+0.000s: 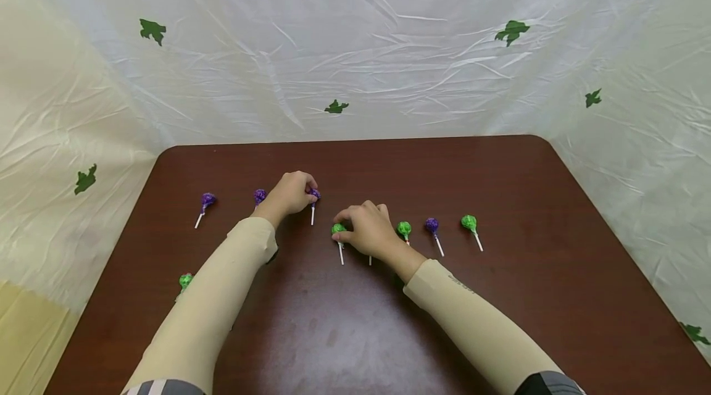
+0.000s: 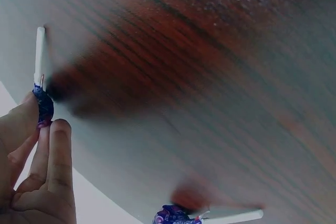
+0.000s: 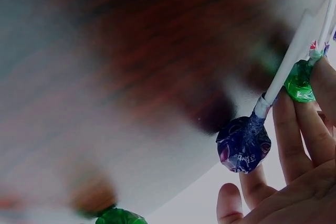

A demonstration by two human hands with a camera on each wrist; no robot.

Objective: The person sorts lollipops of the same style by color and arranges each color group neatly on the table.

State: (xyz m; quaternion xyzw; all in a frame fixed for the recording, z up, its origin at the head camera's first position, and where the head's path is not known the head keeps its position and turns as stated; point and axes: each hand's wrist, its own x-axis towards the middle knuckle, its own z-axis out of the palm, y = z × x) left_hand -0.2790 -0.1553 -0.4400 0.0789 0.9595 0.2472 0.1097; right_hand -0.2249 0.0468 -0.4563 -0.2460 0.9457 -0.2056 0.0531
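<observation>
At the back middle of the table, my left hand (image 1: 290,194) pinches the wrapped head of a purple lollipop (image 2: 44,107), whose white stick points toward me. Just right of it, my right hand (image 1: 369,228) holds a green lollipop (image 1: 338,228) by its head between thumb and fingers. Beneath the right palm is another purple lollipop (image 3: 244,142); only its stick shows in the head view. A purple lollipop (image 1: 259,195) lies beside the left wrist, partly hidden. Close to the right wrist is a green lollipop (image 1: 403,228), its stick partly covered.
Farther right lie a purple lollipop (image 1: 432,225) and a green lollipop (image 1: 469,222). At the left are a purple lollipop (image 1: 208,199) and, partly behind the left sleeve, a green lollipop (image 1: 186,280). White sheeting (image 1: 250,74) with green patches surrounds the brown table (image 1: 528,321).
</observation>
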